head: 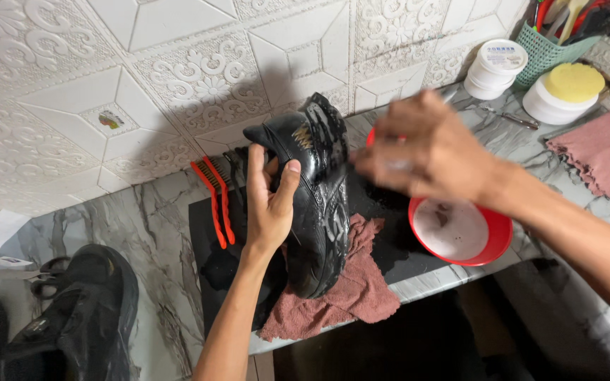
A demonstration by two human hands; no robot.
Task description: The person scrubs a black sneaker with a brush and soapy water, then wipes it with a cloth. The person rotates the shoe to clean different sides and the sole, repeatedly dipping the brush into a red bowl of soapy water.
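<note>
i had the left hand [268, 204] wrapped around a black shoe [319, 204], thumb over the near edge and fingers tucked behind the heel end, so it was closed firmly on it. the shoe stood tilted on its side, wet and shiny, its lower end resting on a pink rag [351, 289] spread over a black mat [390, 247] on the marble counter [142, 226].

my right hand [425, 152] was at the right of the shoe, up near its top, blurred with movement. the fingers looked loosely curled toward the shoe, and something red showed just behind them, but i could not tell whether the hand gripped anything or how far open it was.

just right of the mat, below that hand, sat a red bowl [492, 243] with soapy water in it. left of the shoe, two orange-handled brushes [214, 201] lay on the mat, close beside my left wrist. a second black shoe [82, 310] sat at the near left, well apart from the first.

at the far right stood a white tub [495, 67], another white tub topped with a yellow sponge [573, 81], a green basket of tools [548, 49], and a pink cloth [605, 152] lying flat on the counter.
</note>
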